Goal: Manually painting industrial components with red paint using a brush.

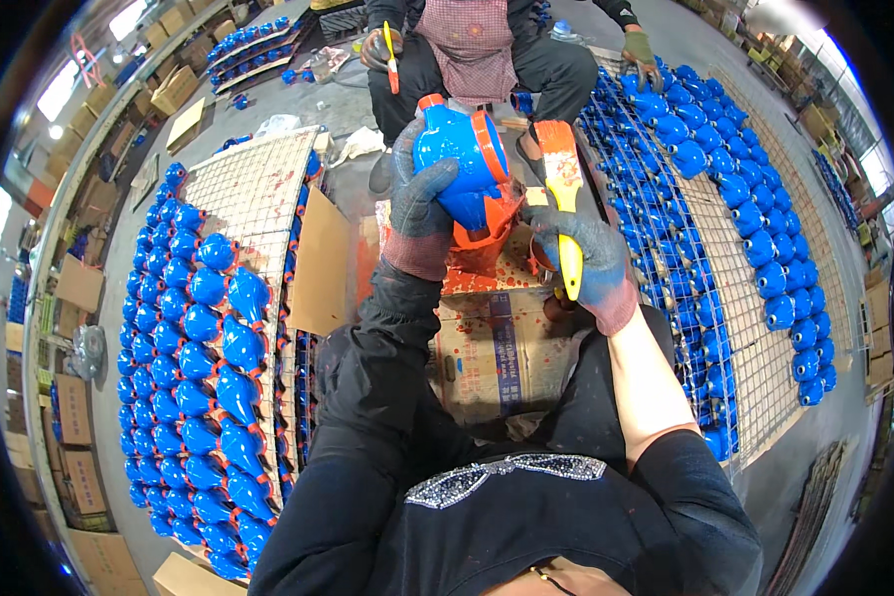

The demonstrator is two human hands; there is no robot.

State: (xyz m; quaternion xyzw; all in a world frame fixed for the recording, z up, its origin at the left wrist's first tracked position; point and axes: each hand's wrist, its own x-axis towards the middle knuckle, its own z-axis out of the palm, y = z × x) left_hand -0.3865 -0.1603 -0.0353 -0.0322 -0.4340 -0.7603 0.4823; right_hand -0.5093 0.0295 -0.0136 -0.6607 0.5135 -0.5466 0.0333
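In front of me, my left hand (417, 204), in a dark glove, is closed around a glossy blue metal fitting (457, 149) shaped like a valve body. Its wide round opening has an orange-red rim and faces right. My right hand (594, 260), also gloved, grips a paintbrush (566, 195) with a yellow handle. The brush points up, its broad bristles coated in orange-red paint, a little to the right of the fitting and apart from it. Beneath the fitting is a paint-covered red container (479, 254), partly hidden by it.
Racks of similar blue fittings (194, 397) stand at my left, and more fittings (765, 228) lie on wire mesh at my right. Paint-spattered cardboard (502, 348) lies between my knees. Opposite sits a person in an apron (465, 50), holding a smaller brush (391, 60).
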